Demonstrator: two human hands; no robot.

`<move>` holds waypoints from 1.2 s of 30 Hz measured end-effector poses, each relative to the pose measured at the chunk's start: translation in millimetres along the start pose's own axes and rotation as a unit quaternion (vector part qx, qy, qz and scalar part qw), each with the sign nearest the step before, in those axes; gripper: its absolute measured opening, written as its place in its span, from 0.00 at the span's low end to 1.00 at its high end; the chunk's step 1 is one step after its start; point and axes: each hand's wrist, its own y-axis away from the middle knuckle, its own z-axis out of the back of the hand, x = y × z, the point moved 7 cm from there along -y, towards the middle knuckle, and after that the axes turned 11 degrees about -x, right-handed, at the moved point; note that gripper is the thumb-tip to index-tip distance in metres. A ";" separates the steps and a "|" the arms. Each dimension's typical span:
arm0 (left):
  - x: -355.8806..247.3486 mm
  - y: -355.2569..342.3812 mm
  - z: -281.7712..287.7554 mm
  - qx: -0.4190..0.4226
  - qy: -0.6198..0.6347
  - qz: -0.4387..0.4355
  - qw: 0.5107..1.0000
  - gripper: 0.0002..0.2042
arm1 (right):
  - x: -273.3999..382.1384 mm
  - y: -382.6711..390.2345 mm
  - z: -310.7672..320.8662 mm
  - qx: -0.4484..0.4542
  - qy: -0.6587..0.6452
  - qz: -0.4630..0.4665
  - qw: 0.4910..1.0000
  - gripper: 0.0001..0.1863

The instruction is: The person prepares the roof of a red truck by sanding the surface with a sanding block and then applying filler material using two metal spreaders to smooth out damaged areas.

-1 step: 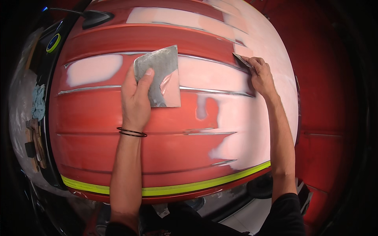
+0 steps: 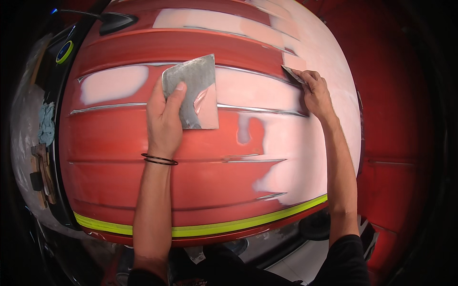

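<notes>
My left hand (image 2: pixel 163 112) grips a flat metal plate (image 2: pixel 188 76) carrying a pink smear of paste (image 2: pixel 206 107) on its right part, thumb on top. On the right, my right hand (image 2: pixel 316 95) is closed on a thin metal spreader (image 2: pixel 292 72), tilted with its edge at a pale pink patch (image 2: pixel 293 59) beside a groove. Both hands are over a ridged red panel (image 2: pixel 119 181) with pale pink filled areas (image 2: pixel 346 133) and long narrow grooves showing silvery or dark.
Yellow-green tape (image 2: pixel 200 230) runs along the panel's near edge. A black antenna fin (image 2: pixel 118 24) sits at the upper left. Left of the panel are a round yellow-rimmed object (image 2: pixel 64 52), a blue cloth (image 2: pixel 46 124) and wooden blocks (image 2: pixel 43 176). A red surface (image 2: pixel 391 190) lies at the right.
</notes>
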 end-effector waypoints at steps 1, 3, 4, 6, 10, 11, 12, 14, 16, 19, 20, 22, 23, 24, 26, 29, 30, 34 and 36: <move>0.7 0.0 -0.3 -0.001 0.000 0.000 1.000 0.18 | 1.3 5.6 2.6 0.003 0.003 -0.002 1.000 0.25; 0.7 -0.3 -0.6 -0.002 -0.001 -0.001 1.000 0.18 | 4.7 15.0 7.5 0.011 0.003 0.000 1.000 0.24; 0.5 -0.7 -1.0 -0.001 -0.003 -0.003 1.000 0.18 | 6.2 17.6 9.9 0.020 0.000 -0.004 1.000 0.24; 0.4 -0.7 -1.4 -0.003 0.000 -0.004 1.000 0.18 | 9.7 22.8 14.9 0.035 -0.002 -0.010 0.999 0.23; 3.5 -0.6 -1.1 -0.009 0.005 -0.006 1.000 0.18 | 12.5 23.4 22.7 0.073 -0.008 -0.007 0.997 0.21; 3.9 -1.2 -1.0 -0.011 0.004 -0.007 1.000 0.18 | 9.1 21.3 25.2 0.087 -0.011 -0.004 0.996 0.20; 4.0 -1.1 -0.5 -0.008 0.000 -0.004 1.000 0.18 | -0.5 17.3 24.4 0.134 -0.025 -0.046 0.990 0.19; 2.6 -1.3 0.7 -0.003 -0.006 -0.001 1.000 0.18 | -19.4 0.4 29.1 0.226 -0.053 -0.128 0.964 0.18; 5.0 -1.6 1.2 -0.005 -0.005 0.006 1.000 0.18 | -42.9 -18.5 41.8 0.213 -0.021 -0.167 0.962 0.18; 3.2 -0.1 0.5 -0.005 -0.017 0.006 1.000 0.18 | -63.9 -47.0 44.9 0.113 -0.030 -0.135 0.984 0.18; 2.6 0.4 -0.5 -0.003 -0.022 0.005 1.000 0.18 | -69.5 -53.8 43.8 0.081 -0.040 -0.126 0.988 0.18; 2.7 0.2 -1.6 0.000 -0.015 0.006 1.000 0.18 | -72.7 -63.6 31.0 0.063 -0.075 -0.085 0.992 0.19; 3.1 0.3 -2.2 0.001 -0.012 0.006 1.000 0.18 | -72.9 -67.2 25.1 0.054 -0.093 -0.064 0.992 0.20; 2.5 0.4 -3.8 0.003 -0.012 0.007 1.000 0.18 | -76.4 -69.6 19.3 0.052 -0.101 -0.065 0.991 0.20; 1.1 1.5 -2.7 0.003 -0.019 0.008 1.000 0.18 | -68.5 -74.9 5.0 0.059 -0.100 -0.047 0.992 0.20; 1.9 2.4 -1.9 0.000 -0.010 0.013 1.000 0.18 | -70.6 -77.9 -5.2 0.065 -0.089 -0.027 0.994 0.19; 2.1 2.8 -2.5 0.000 -0.005 0.014 1.000 0.18 | -73.7 -77.7 -6.8 0.065 -0.083 -0.021 0.994 0.19; 3.2 3.4 -1.6 -0.005 0.002 0.017 1.000 0.18 | -71.6 -76.2 -2.9 0.073 -0.051 -0.009 0.996 0.19; 4.3 2.7 -1.3 -0.008 0.006 0.019 1.000 0.18 | -70.2 -66.7 -2.4 0.082 -0.055 -0.036 0.994 0.19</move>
